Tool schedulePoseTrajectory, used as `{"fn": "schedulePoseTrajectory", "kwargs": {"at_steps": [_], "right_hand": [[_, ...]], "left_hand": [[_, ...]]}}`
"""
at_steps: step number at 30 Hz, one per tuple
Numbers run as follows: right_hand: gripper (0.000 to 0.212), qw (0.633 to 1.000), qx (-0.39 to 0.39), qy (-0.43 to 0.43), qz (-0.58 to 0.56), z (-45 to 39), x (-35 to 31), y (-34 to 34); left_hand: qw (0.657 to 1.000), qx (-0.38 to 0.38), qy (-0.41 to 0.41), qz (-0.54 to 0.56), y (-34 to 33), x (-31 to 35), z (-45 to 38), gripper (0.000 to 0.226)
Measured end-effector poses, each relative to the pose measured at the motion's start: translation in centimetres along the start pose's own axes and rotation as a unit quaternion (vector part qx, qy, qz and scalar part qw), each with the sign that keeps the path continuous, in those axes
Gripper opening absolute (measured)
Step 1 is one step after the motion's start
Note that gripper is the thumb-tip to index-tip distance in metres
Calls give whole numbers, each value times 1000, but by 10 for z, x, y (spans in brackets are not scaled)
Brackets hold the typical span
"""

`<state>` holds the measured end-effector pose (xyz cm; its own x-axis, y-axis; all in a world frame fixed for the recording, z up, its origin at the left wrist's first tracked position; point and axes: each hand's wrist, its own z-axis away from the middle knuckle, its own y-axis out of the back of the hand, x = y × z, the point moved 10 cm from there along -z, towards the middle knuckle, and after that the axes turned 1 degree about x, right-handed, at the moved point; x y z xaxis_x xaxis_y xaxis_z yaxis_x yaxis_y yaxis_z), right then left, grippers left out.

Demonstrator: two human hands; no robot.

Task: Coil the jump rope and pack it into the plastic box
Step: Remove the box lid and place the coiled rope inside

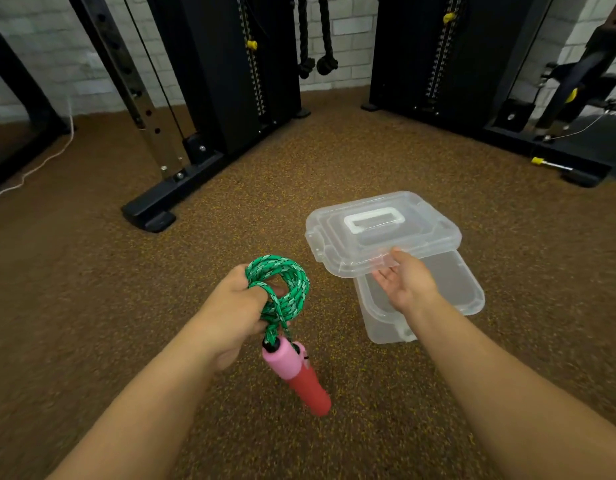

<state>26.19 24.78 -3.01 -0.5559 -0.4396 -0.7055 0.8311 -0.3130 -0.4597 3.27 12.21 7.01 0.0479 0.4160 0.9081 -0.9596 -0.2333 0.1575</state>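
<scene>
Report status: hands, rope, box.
Left hand gripping coiled jump rope, handles dangling. Right hand lifting lid off plastic box. Box open, looks empty; nothing blocking.

Your left hand (235, 311) holds the coiled jump rope (282, 289), handles (299, 375) hanging below. To its right, your right hand (407, 284) holds the lid (379, 233) above the plastic box (462, 289) on the floor (92, 289).
</scene>
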Motion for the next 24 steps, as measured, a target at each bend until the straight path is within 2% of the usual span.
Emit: {"fn": "schedulePoseTrajectory", "kwargs": {"at_steps": [2,6,9,13,18,20,24], "right_hand": [[13,999,-12,24,40,3,-1,-4],[18,987,-62,71,128,15,7,-31],[20,972,-101,76,199,28,31,-55],[22,947,-140,50,285,33,79,-74],[15,937,-179,-28,298,27,145,-60],[11,933,-174,-57,309,25,166,-44],[10,937,-104,-120,312,9,186,-7]], "left_hand": [[1000,-9,-1,11,0,3,1,32],[998,-52,-4,34,-8,11,8,29],[997,-55,7,48,-8,7,9,28],[998,-52,26,39,-4,-4,6,35],[997,-50,35,51,0,-7,1,29],[996,-47,37,61,0,-6,-1,25],[994,-53,42,82,-2,-4,-5,25]]}}
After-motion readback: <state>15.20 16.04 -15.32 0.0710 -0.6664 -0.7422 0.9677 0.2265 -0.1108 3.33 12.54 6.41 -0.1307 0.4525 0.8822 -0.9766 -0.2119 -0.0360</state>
